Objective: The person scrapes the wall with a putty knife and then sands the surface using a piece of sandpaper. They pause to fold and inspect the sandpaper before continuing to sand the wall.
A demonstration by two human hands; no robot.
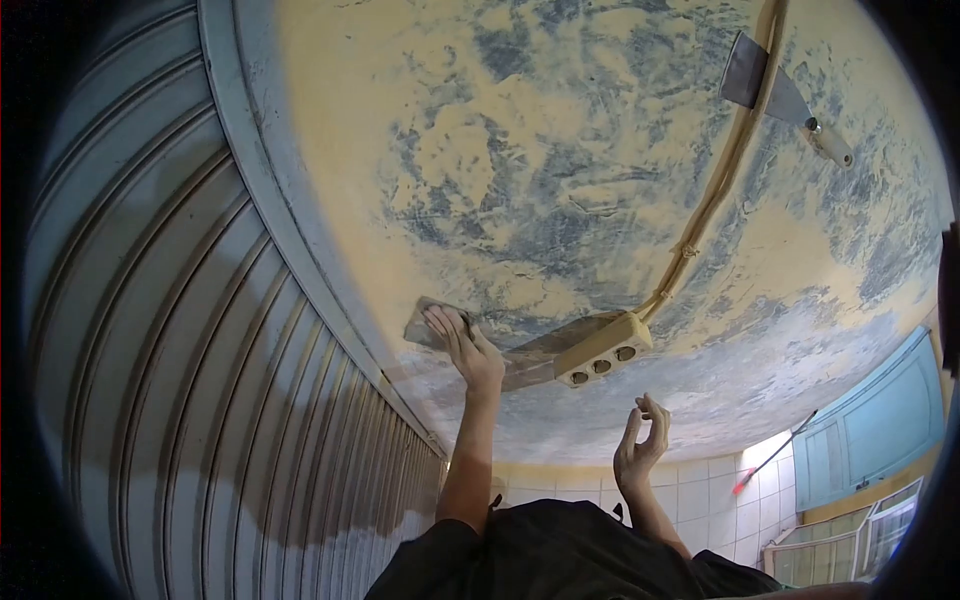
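My left hand [462,345] presses a small grey piece of sandpaper [424,325] flat to the wall, fingers stretched over it, close to the wall's left edge. The wall [520,150] is patchy, pale yellow over dark grey-blue. In the air before its lower part, my right hand [640,445] is raised with its fingers loosely curled and the thumb a little apart; nothing shows in it. Between the two hands, a little above, a cream socket strip [604,350] with three outlets hangs on the wall.
A cable [722,185] runs up the wall from the socket strip. Behind it is tucked a wide scraper [785,95]. Ribbed metal shutter [150,330] fills the left side. At the lower right are a blue door [870,425], white tiles [715,500] and a stick with a red end [745,482].
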